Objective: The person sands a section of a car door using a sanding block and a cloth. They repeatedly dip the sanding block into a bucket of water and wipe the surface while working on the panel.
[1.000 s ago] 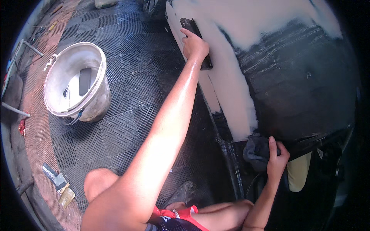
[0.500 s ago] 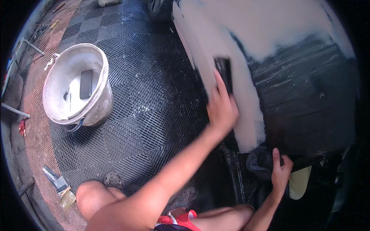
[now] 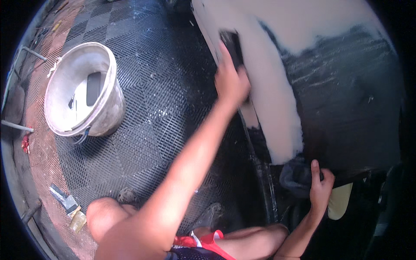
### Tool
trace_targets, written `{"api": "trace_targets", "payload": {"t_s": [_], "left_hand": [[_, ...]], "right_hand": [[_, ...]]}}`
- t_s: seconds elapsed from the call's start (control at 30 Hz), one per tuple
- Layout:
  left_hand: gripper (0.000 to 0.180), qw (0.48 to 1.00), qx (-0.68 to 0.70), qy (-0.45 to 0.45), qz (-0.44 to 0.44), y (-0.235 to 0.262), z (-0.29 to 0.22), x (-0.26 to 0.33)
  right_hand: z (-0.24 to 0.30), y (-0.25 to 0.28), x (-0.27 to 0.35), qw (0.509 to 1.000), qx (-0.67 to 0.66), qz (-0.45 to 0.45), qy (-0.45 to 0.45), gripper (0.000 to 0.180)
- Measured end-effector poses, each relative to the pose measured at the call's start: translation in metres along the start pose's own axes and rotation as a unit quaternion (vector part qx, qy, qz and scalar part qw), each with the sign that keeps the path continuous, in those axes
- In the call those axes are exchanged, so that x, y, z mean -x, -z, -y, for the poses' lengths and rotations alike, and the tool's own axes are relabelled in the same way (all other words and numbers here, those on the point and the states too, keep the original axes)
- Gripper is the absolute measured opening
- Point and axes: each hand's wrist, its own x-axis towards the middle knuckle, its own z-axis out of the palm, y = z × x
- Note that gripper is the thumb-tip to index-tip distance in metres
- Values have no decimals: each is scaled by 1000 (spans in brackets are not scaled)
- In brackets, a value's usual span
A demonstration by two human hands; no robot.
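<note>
A dark car body panel [image 3: 346,108] fills the upper right, with a broad coat of white filler [image 3: 277,99] over its left and top parts. My left hand [image 3: 232,82] is stretched out and grips a black sanding block [image 3: 232,43], pressed flat on the white filler near the panel's left edge. My right hand [image 3: 320,186] rests at the panel's lower edge, its fingers closed on a dark crumpled cloth [image 3: 294,177]. My knees show at the bottom of the view.
A dusty white bucket [image 3: 108,73] with a dark flat object inside stands on the black grid floor mat [image 3: 164,108] at the left. A putty scraper [image 3: 65,201] lies at the lower left. A beige object [image 3: 340,201] sits under the panel near my right hand.
My left hand slid the block down the white filler, then moved it back up part of the way. My right hand stayed on the cloth.
</note>
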Motion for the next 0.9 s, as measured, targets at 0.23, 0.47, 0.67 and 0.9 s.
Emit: {"api": "trace_targets", "payload": {"t_s": [0.23, 0.47, 0.67, 0.9], "left_hand": [[101, 993, 27, -94, -58, -10, 24, 31], [96, 993, 3, -100, -61, 30, 39, -53], [101, 990, 90, -94, -45, -18, 27, 77], [93, 996, 19, -65, -63, 34, 38, -59]], "right_hand": [[1, -6, -2, 1000, -8, 4, -14, 62], [6, -11, -7, 999, -30, 27, -20, 60], [-4, -2, -1, 1000, -9, 10, 4, 60], [14, -14, -6, 1000, -21, 9, 7, 58]]}}
